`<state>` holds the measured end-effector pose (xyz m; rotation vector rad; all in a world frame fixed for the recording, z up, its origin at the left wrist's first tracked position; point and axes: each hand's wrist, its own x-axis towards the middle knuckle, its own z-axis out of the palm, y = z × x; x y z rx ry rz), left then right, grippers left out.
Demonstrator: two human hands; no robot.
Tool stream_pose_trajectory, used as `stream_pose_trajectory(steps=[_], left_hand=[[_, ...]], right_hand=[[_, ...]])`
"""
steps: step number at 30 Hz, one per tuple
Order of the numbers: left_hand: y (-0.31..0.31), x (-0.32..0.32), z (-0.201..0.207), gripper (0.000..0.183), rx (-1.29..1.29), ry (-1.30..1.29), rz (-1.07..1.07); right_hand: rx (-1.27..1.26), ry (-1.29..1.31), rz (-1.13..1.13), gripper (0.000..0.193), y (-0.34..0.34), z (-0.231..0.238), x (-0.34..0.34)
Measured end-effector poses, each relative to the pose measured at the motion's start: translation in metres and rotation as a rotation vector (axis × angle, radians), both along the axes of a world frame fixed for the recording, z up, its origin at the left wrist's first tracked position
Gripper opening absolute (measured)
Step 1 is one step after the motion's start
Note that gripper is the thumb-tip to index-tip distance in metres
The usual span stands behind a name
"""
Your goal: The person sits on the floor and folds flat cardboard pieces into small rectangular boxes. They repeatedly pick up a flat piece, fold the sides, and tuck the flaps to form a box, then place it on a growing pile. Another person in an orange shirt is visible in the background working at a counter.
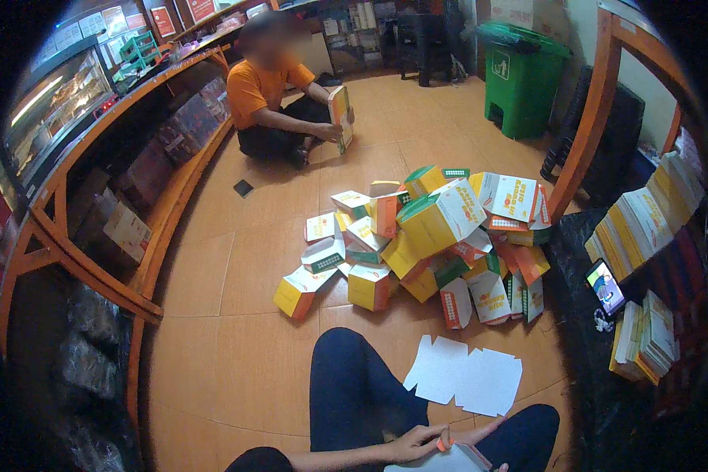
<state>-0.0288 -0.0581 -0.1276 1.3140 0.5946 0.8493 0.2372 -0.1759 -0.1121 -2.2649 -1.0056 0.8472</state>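
Hands sit at the very bottom edge, near six o'clock, and much of them is cut off. The left hand (417,444) lies with fingers spread and curled over the near end of a flat box blank (440,460), pressing on its orange edge. Only the fingertips of the right hand (492,431) show, touching the same blank from five o'clock; whether that hand is closed on it I cannot tell. The blank rests on the person's lap between the dark trouser legs (354,393), and most of it runs out of view, so its long axis is hard to judge; the visible part slants toward four o'clock.

One unfolded white blank (464,377) lies flat on the floor tiles (236,346) just ahead, long axis running from nine to three o'clock. Beyond it, toward twelve o'clock, sits one pile of folded yellow, orange and green boxes (425,244), too tumbled to count surely. One phone (606,287) glows at three o'clock beside stacked flat blanks (641,228). One other person (279,102) sits at eleven o'clock, holding one box. One green bin (519,79) stands at one o'clock.
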Motion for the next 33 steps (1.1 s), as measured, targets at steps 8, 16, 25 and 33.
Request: stream_pose_trajectory(steps=[8,16,25,33], left_hand=[[-0.013,0.001,-0.013,0.017,0.054,-0.083,-0.089],[0.005,0.011,-0.002,0.021,0.033,-0.077,-0.083],[0.003,0.008,-0.035,0.019,-0.075,0.031,-0.059],[-0.015,0.021,-0.059,0.009,-0.384,-0.257,0.364]], right_hand=[[-0.074,0.27,0.188,0.045,0.054,-0.008,0.112],[-0.525,-0.188,0.294,0.05,-0.031,-0.016,0.104],[-0.119,0.041,-0.076,0.051,-0.071,-0.086,0.1],[0.082,0.108,-0.206,0.038,-0.042,-0.04,0.146]])
